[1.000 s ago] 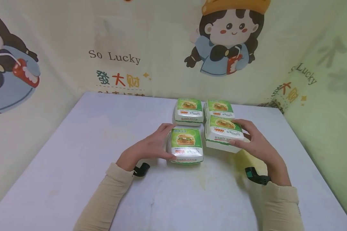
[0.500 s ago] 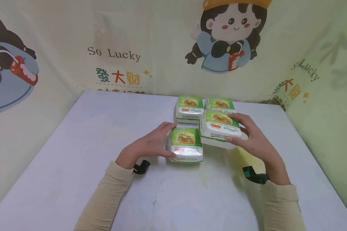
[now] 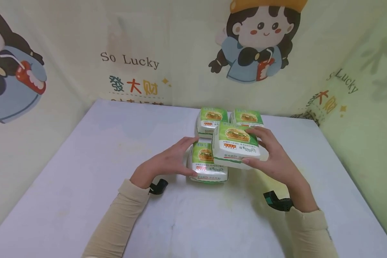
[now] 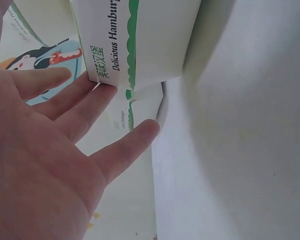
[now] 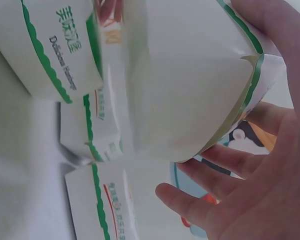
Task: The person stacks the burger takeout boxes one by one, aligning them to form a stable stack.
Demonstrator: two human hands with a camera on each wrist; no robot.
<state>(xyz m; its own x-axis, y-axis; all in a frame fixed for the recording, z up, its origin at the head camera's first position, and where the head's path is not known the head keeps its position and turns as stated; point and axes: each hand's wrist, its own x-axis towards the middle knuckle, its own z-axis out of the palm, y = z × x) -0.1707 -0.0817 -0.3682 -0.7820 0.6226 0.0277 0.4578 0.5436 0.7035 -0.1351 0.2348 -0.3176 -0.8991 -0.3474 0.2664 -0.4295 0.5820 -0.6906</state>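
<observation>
the raised burger box (image 3: 235,145) is gripped at its right side by the right hand (image 3: 275,159), thumb in front and fingers behind, and is held above the table (image 3: 100,150), left of that hand, with no long axis evident in its near-square top. the right rear part of the lower box (image 3: 203,165) is covered by it in the head view, though contact between the two cannot be told. that lower box is touched at its left side by the nearer left hand (image 3: 167,161), fingers extended, while a rear left box (image 3: 213,116) and a rear right box (image 3: 247,118) are set toward the table's far edge.
</observation>
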